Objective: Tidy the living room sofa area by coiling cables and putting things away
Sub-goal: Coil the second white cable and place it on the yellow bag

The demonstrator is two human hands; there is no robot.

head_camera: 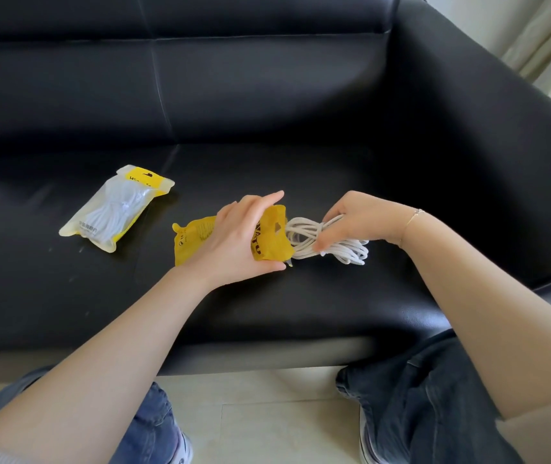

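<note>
On the black sofa [300, 296] seat, the left hand [237, 239] grips a yellow pouch [269, 244] at its mouth, thumb curled under the lower edge at 5 o'clock and fingers arched over the top, the index finger stretched toward 1 o'clock. The pouch mouth faces 3 o'clock, its closed end pointing to 9 o'clock.

The right hand [357, 222] holds a coiled white cable [331, 244] just at 3 o'clock of the pouch. Its fingers curl over the top of the coil and the thumb presses the near side, so the loops pass between thumb and fingers. The coil's left end touches or enters the pouch mouth; I cannot tell how far in it sits. Its right end sticks out below the palm toward 4 o'clock. A thin bracelet [413, 219] circles the right wrist.

A 2nd pouch [113, 212], holding a white cable, lies flat on the seat well apart at 9 o'clock of the left hand.
</note>
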